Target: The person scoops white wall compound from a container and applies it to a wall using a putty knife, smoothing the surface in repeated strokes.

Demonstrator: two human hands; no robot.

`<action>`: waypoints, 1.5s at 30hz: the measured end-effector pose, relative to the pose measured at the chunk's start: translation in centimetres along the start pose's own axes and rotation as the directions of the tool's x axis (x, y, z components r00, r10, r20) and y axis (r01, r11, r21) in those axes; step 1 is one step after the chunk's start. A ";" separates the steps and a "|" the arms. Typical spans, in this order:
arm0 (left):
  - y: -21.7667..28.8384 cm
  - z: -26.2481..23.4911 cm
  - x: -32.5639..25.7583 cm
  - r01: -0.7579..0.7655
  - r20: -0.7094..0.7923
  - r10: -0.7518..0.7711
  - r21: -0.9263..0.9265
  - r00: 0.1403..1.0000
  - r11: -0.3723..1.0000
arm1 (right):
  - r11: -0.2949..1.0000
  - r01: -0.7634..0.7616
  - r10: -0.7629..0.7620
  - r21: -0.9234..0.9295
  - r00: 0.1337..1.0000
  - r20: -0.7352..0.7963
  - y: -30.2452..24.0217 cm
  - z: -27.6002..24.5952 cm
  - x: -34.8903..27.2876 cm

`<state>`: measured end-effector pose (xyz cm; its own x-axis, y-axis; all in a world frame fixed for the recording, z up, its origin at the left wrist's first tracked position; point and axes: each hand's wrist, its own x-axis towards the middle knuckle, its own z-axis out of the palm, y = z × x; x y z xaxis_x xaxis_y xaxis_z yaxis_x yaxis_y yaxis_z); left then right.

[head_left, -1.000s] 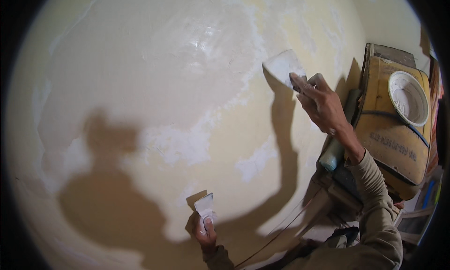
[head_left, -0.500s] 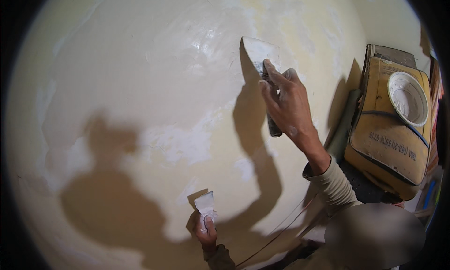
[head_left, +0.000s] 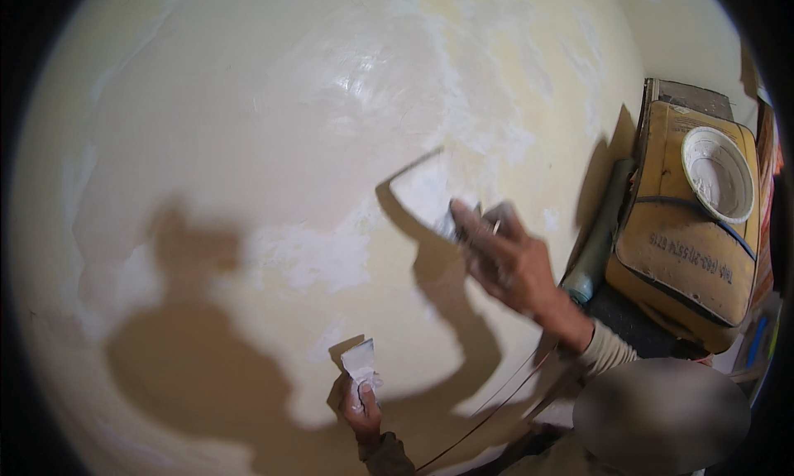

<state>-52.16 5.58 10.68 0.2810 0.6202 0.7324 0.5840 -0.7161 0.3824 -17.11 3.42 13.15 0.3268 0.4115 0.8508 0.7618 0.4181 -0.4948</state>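
Gripping a wide putty knife (head_left: 423,193), the right hand (head_left: 513,261) has its fingers closed around the handle, which it mostly hides, with white smears on the knuckles. The blade points up and left over the wall (head_left: 207,120), near the middle of the view; whether its edge touches the surface, I cannot tell. Low in the view, the left hand (head_left: 362,411) is clamped on a smaller scraper (head_left: 359,358), thumb lying along it, the blade upright and coated with white paste. Pale grey and white patches spread over the wall's yellow paint, and the person's shadow (head_left: 198,352) falls at lower left. At right, a white tub (head_left: 724,178) holding white paste rests on a yellow container (head_left: 686,265) crossed by a dark blue cord (head_left: 738,238); a greenish roll (head_left: 597,257) lies just beside it.
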 end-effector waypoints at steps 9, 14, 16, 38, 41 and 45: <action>0.1 -0.2 0.0 -0.038 0.000 0.038 0.058 0.999 0.998 | 0.918 0.267 -0.271 -0.293 0.962 0.028 7.7 -1.3 6.5; 0.2 -0.7 0.1 -0.057 0.020 0.055 0.116 0.998 0.992 | 0.943 0.072 -0.010 -0.325 0.982 0.189 8.4 -3.2 1.0; 0.4 -0.7 0.2 -0.070 0.043 0.065 0.124 0.997 0.990 | 0.957 -0.078 0.132 -0.279 0.974 0.183 7.3 -4.7 0.4; 19.3 24.5 0.6 0.608 0.676 0.039 -0.686 0.736 0.400 | 0.317 -0.112 0.583 -0.942 0.807 0.100 9.7 -34.7 -0.3; 25.5 32.4 3.2 0.693 0.738 0.210 -0.675 0.642 0.254 | 0.112 0.257 0.524 -0.960 0.805 0.276 12.6 -36.7 0.5; 30.4 41.2 3.5 0.690 0.724 0.225 -0.690 0.652 0.220 | -0.060 0.454 0.617 -0.889 0.717 0.324 17.4 -34.7 1.4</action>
<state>-2.01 -0.83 1.61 0.8661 0.4751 0.1556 -0.2031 0.0499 0.9779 15.98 -16.85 11.83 0.5228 0.8158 0.2473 0.6000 -0.5582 0.5731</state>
